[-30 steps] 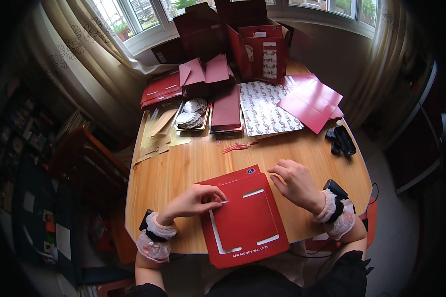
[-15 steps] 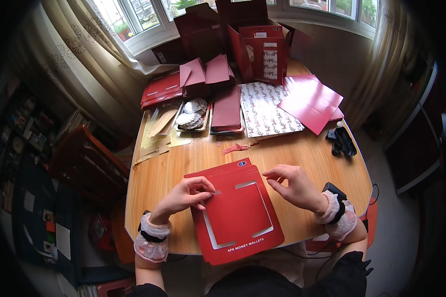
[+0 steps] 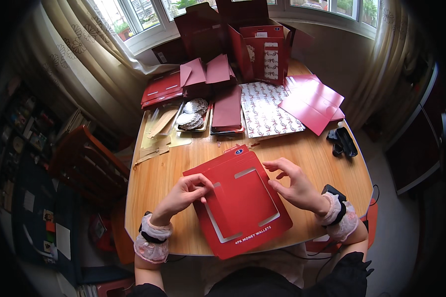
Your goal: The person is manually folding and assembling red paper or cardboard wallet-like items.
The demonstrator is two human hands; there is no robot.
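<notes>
At lower centre of the frame, a flat red cardboard sleeve with a window cut-out (image 3: 240,200) lies on the round wooden desk (image 3: 156,173), rotated and shifted leftward since a second ago. The left hand (image 3: 186,193) pinches its left edge, now partly raised; the right hand (image 3: 292,185) hovers open over the right edge, suggesting folding underway.

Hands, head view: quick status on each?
Left hand: closed, pinching the left edge of the red card sleeve.
Right hand: open, fingers curled over the sleeve's right edge, grip unclear.

Daylight from the windows (image 3: 148,10) brightens the table (image 3: 173,163); fisheye edges curve, dark.
</notes>
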